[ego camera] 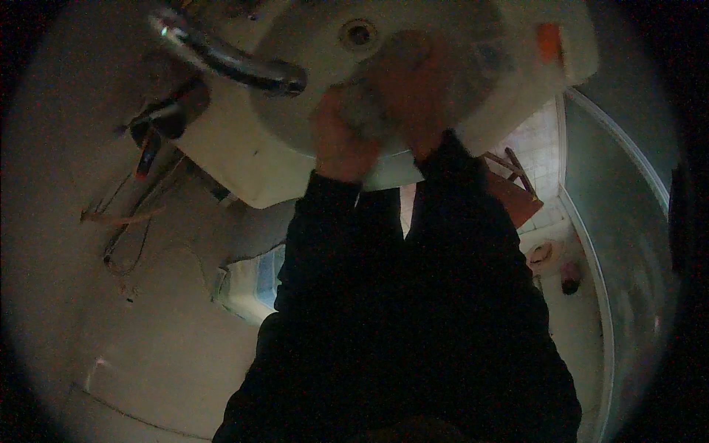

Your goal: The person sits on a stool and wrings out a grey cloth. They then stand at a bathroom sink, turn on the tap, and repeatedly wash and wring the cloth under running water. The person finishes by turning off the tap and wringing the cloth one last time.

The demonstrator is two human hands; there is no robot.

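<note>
Both my hands are over a pale washbasin (288, 130), in dim light. My left hand (339, 133) is curled around a crumpled greyish thing (364, 108), which looks like wet cloth, though blur leaves its kind unclear. Against the other side of that thing lies my right hand (412, 83), its fingers bent and blurred. The basin's drain (359, 34) shows just beyond the hands. To the left, a curved chrome faucet (238, 63) reaches over the bowl. Dark sleeves cover both my arms up to the wrists.
An orange object (548, 43) sits on the basin's right rim. Below right stands a brown wooden stool (512, 196), beside a framed glass panel (626, 221). Hoses or cords (130, 243) hang on the left wall. A pale container (252, 282) is partly hidden behind my left arm.
</note>
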